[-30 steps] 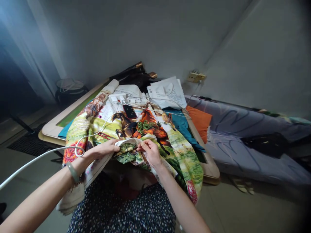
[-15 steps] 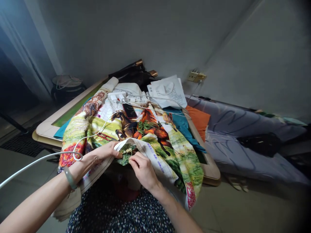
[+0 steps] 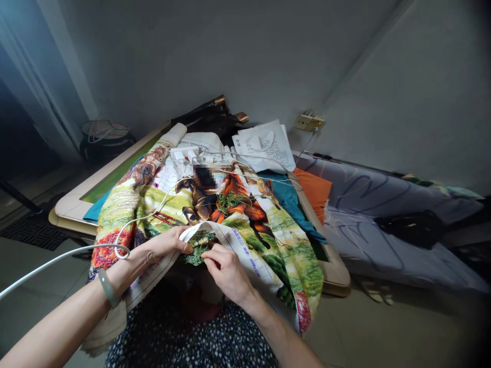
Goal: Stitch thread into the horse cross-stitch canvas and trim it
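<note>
A large embroidery canvas point(image 3: 284, 245) printed with horses and greenery lies over the table, its front edge folded up toward me. My left hand point(image 3: 174, 244) is closed on that folded edge, thumb on top and the other fingers hidden beneath the cloth. Beside it, the green stitched underside point(image 3: 197, 253) of the canvas shows. My right hand point(image 3: 224, 266) pinches at this green patch with thumb and forefinger; whatever is between the fingertips is too small to make out. A tangle of green thread point(image 3: 230, 202) rests on the canvas, and red-handled scissors point(image 3: 169, 219) lie left of it.
A white power strip point(image 3: 184, 152) with cables sits toward the back of the table point(image 3: 72, 204). A white cable point(image 3: 57, 261) passes over my left forearm. White packets point(image 3: 263, 145) lie at the back right, near an orange cloth point(image 3: 312, 189). A covered sofa point(image 3: 368, 225) stands to the right.
Both hands stay at the folded edge, nearly in place. The green patch between them has shifted slightly. The camera view has moved a little.
</note>
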Tool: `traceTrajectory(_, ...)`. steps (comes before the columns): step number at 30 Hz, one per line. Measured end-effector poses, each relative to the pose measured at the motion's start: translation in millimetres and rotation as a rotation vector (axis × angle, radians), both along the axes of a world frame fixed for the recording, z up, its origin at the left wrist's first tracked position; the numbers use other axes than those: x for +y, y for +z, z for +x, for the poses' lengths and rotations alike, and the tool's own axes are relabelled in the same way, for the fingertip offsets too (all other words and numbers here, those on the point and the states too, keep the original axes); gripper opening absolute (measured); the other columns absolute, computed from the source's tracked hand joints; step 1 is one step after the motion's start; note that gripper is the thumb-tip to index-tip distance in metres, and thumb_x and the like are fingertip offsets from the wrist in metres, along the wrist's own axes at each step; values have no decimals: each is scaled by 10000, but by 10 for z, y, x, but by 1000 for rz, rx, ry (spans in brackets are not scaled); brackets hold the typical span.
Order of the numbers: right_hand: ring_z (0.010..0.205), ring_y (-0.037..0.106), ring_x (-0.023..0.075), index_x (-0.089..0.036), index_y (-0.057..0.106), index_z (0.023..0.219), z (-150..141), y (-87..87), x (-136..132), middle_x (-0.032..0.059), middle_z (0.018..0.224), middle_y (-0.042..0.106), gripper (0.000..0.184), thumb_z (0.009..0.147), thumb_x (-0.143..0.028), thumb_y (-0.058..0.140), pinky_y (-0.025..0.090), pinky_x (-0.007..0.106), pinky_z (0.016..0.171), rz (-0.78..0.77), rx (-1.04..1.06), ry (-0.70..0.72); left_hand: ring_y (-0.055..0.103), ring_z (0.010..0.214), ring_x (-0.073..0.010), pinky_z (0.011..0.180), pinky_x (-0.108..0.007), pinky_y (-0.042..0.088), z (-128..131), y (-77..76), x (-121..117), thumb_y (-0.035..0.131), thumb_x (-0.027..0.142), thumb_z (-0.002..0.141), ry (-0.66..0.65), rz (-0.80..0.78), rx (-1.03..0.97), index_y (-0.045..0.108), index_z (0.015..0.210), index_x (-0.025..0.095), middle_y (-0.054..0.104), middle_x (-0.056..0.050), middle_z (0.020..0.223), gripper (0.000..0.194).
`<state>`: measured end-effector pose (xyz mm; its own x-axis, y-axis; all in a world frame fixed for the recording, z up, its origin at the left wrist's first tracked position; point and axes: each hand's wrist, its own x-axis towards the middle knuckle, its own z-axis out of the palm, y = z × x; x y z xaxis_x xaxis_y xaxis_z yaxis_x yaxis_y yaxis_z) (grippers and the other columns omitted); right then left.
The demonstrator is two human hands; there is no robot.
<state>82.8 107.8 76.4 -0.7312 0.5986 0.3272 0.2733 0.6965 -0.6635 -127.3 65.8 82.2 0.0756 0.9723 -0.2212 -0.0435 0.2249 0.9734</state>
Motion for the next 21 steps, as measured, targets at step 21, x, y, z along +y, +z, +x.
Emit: traceTrajectory(21,728,621,143,-194,769,856,-43,-75,70,14,803,673,228,899,-44,603,450,244,656,-73,76,9,593,723,-166,674,-280,456,-58,-95,46,797,170,566,-69,-80,-202,702,1085,143,732,-10,874,529)
